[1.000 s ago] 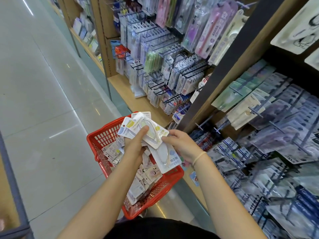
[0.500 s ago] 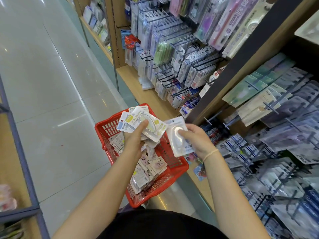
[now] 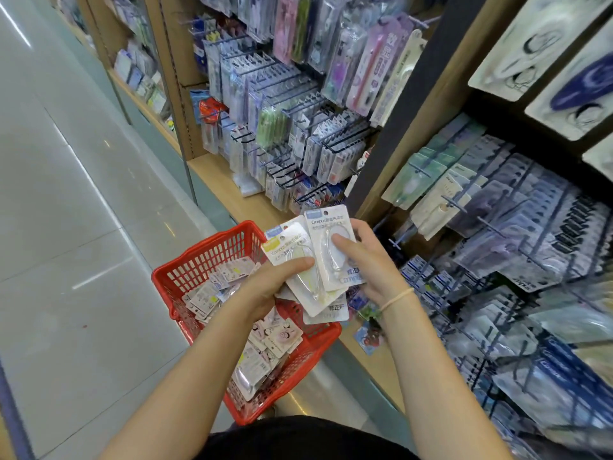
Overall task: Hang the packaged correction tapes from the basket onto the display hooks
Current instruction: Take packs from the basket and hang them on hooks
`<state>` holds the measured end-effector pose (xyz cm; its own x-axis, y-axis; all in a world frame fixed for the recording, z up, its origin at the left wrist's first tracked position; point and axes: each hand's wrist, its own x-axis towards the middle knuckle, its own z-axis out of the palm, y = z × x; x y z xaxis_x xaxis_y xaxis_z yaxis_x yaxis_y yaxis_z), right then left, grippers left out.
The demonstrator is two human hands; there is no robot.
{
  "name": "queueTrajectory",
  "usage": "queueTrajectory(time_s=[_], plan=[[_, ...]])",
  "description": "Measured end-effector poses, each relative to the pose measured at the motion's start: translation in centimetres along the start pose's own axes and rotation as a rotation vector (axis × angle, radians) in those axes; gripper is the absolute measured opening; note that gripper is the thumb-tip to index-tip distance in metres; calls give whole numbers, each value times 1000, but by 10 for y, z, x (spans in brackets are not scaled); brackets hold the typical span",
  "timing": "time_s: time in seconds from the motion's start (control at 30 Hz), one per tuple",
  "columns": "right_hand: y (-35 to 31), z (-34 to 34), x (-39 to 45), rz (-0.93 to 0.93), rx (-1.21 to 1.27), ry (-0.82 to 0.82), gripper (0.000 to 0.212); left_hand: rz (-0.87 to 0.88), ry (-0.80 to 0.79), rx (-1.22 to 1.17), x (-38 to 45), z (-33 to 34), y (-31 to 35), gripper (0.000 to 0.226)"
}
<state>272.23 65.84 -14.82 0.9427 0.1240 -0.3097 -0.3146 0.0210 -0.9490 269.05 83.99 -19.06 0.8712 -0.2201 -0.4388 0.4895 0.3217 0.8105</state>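
Note:
A red plastic basket sits low in front of me, holding several small packaged correction tapes. My left hand grips a fanned stack of white correction tape packs, thumb across the top one. My right hand holds a single white pack with a blue label, thumb pressed on its clear blister, right beside the stack. Display hooks loaded with hanging packs fill the rack to the right.
A wooden shelf ledge runs under the left rack of hanging stationery. A dark upright post divides the two racks. Grey tiled floor spreads to the left.
My right hand has brought its single pack back against the stack in my left hand and turned it upright. The view has tilted up toward the racks.

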Motion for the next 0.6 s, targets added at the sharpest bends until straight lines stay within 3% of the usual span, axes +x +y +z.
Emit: queueTrajectory(time_s=[0.27,0.37,0.6], plan=[[-47,-32,-53,-252,-55,248,33,116,19,-149,0,54,28,20],[-70,-48,-81,-347,-88,272,36,225,-38,-128,-3,86,48,52],[-110,-84,-140,-505,-127,434,35,452,-343,-202,-22,192,84,73]])
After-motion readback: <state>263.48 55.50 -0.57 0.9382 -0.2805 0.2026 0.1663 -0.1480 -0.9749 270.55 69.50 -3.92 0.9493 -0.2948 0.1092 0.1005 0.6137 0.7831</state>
